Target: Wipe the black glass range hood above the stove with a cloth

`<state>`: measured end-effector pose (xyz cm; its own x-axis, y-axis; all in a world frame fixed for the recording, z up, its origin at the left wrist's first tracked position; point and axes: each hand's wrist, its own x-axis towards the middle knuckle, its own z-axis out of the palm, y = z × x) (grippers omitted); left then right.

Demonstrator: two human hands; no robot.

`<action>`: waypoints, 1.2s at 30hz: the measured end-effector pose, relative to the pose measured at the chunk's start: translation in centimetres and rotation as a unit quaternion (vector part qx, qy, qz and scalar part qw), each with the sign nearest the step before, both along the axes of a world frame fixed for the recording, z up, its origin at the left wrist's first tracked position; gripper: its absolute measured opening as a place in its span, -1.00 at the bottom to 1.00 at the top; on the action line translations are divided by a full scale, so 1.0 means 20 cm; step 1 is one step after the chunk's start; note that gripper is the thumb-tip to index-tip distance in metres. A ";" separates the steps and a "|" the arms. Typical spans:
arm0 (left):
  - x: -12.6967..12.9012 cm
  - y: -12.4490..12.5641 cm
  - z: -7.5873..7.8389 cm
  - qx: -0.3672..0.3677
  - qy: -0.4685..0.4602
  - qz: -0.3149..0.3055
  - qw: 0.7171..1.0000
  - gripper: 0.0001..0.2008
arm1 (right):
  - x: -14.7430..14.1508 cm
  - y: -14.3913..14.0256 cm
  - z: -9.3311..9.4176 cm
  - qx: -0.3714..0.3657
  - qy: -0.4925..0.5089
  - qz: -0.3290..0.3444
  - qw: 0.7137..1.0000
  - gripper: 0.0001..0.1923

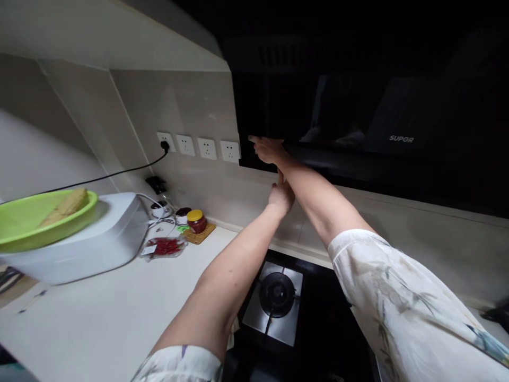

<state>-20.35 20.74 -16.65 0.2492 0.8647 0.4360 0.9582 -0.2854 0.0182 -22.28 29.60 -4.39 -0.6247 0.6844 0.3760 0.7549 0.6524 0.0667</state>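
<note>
Both arms reach forward over the black gas hob [318,318] toward the black range hood [358,116]. My right hand [268,150] lies flat with fingers stretched against the hood's lower left edge. My left hand [281,197] is just below it, fingers curled, touching the underside of my right forearm near the wrist. Neither hand holds an object. A gas burner [276,294] sits directly under my arms.
A white appliance [99,239] at left carries a green bowl [24,220] with a corn cob [66,206]. Near the wall stand a yellow-lidded jar [196,220], a dark-lidded jar [183,215] and a bag of red chillies [165,246]. Wall sockets [199,147] hold one black plug.
</note>
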 end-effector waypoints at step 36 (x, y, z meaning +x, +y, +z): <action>0.02 -0.03 0.03 0.000 0.138 0.156 0.978 -0.05 | 2.11 -0.31 0.01 0.316 0.269 -0.278 0.866 -0.27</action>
<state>-19.96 20.05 -16.12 0.0817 0.9175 0.3893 0.9670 0.0215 -0.2537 19.87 23.49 -4.23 0.1170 0.3749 0.9197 0.9737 0.1388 -0.1804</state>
